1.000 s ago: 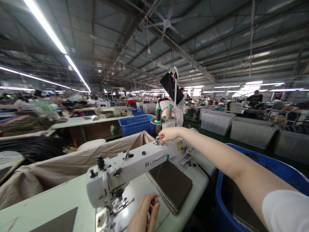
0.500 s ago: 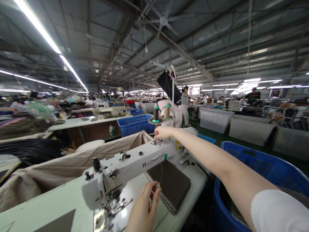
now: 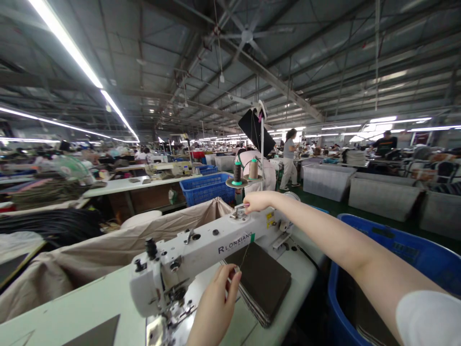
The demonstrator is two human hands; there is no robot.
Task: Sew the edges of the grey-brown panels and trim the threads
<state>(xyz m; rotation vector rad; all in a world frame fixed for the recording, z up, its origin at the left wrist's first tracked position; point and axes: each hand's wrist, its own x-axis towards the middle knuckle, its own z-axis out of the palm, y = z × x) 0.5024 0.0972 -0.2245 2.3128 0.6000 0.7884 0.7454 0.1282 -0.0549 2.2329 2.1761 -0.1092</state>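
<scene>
A white sewing machine [image 3: 207,254] lettered LONXIANG stands across the table. My right hand [image 3: 260,201] reaches over its arm with fingers pinched at the small metal winder fitting [image 3: 238,213] on top. What those fingertips hold, if anything, is hidden. Lower down, my left hand [image 3: 218,300] is closed, thumb against fingers, in front of the machine. A pale thread [image 3: 245,253] runs from the machine's arm to its fingertips, where a small whitish bit shows. Just right of that hand lies a stack of dark brown fabric panels [image 3: 264,281].
Two thread cones, one dark [image 3: 237,173] and one tan [image 3: 253,169], sit on a stand behind the machine. A blue basket [image 3: 334,288] is at the right. Another brown panel [image 3: 95,331] lies front left. Beige cloth [image 3: 108,247] drapes beyond the table. A person [image 3: 289,158] walks behind.
My right hand has shifted slightly toward me from the thread cones, staying over the metal fitting. The left hand keeps its closed pose. The whole view has swung slightly; the walking person appears larger.
</scene>
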